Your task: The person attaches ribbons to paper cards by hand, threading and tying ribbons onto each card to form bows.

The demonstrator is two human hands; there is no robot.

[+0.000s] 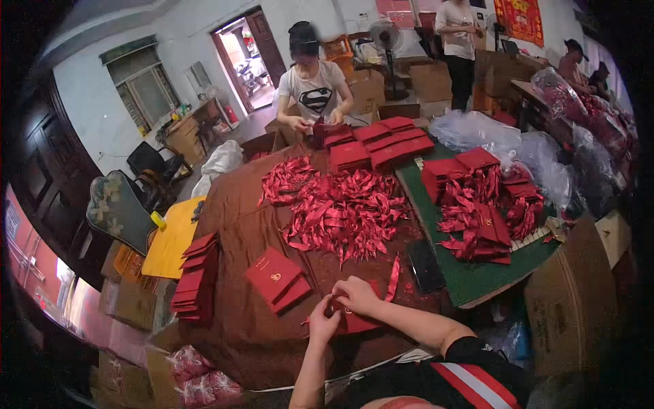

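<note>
1. The person's left hand (pixel 324 319) and right hand (pixel 357 297) meet over a red packet (pixel 358 323) at the near edge of the brown-covered tabletop (pixel 235 232).
2. The grip of each hand is nearly closed, thumb and fingers curled together with the tips close to the other hand's. Whether a ribbon or the packet's edge is pinched between them is too small to make out.
3. The packet lies flat, gold mark upward, partly hidden under the hands. A strip of red ribbon (pixel 393 278) lies just past the right forearm, and a black phone (pixel 426 266) sits beyond it.
4. For fine fingertip work like this, the packet would best rest on the cloth, with light pressure so its face does not crease.
5. Any ribbon handled here should lie untwisted, its ends about even; satin-looking strips probably slip easily, so a firm pinch near the working point would help.
6. Two overlapping packets (pixel 278 279) lie just left of the hands, and the ribbon heap (pixel 344 215) spreads ahead; sleeves and wrists should clear both.
</note>
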